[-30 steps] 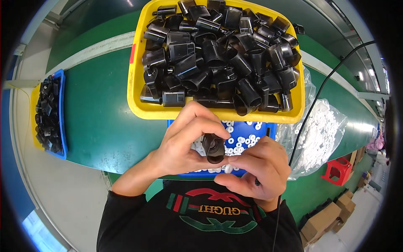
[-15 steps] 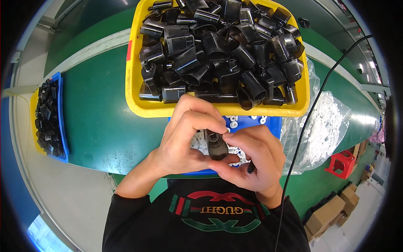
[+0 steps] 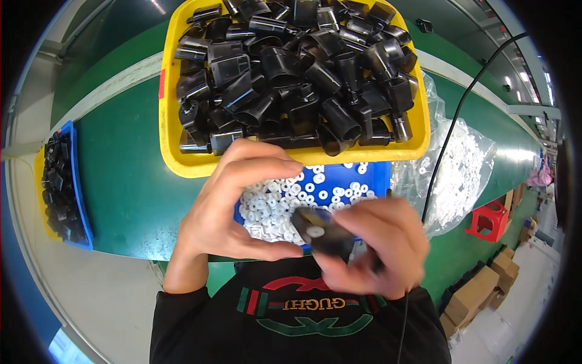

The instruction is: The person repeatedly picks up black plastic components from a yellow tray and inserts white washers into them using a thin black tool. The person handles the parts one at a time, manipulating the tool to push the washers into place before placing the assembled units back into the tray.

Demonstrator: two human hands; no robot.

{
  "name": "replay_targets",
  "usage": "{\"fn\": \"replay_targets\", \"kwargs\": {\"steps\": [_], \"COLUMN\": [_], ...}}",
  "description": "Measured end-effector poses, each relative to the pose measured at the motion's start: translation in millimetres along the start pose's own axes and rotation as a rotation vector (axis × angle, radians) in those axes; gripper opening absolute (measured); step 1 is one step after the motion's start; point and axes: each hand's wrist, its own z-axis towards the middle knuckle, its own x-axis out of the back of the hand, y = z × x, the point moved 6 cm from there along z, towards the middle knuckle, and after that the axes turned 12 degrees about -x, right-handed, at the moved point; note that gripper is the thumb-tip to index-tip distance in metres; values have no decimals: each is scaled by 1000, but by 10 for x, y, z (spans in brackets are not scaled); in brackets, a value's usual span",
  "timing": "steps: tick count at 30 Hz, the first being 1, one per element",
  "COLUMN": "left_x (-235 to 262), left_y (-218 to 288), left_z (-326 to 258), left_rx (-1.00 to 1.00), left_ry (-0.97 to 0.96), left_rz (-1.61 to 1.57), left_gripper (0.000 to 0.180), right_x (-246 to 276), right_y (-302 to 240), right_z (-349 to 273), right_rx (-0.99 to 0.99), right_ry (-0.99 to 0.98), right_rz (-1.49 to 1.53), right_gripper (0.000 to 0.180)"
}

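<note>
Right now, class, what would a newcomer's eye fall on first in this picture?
Probably the yellow plastic tray at top centre, heaped with glossy black hollow plastic parts. Below it, small white rings lie in a blue plastic tray. Near its right side, the bare right hand grips a motion-blurred black part.

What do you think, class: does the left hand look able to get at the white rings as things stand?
Probably yes: the left hand looks empty and open, beside the heaped white rings in the blue tray. The black part in the right hand hides only some.
</note>
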Motion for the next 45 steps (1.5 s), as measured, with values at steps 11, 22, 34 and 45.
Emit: {"fn": "replay_targets", "kwargs": {"steps": [11,22,34,45], "left_x": [-167,-134,-236,-283], "left_y": [-24,-28,-67,-70], "left_z": [67,78,56,3], "left_rx": [18,26,45,105], "left_ry": [-243,-221,-321,-226], "left_rz": [62,103,61,38], "left_gripper": [84,85,70,26], "right_x": [-209,-173,-189,-15], "right_y": [197,115,83,-17], "right_z": [-97,-76,-92,-40], "right_rx": [-4,41,22,238], "right_ry": [-41,-85,-144,-42], "right_rz": [-91,-79,-54,-388], "right_gripper": [43,43,40,21]}}
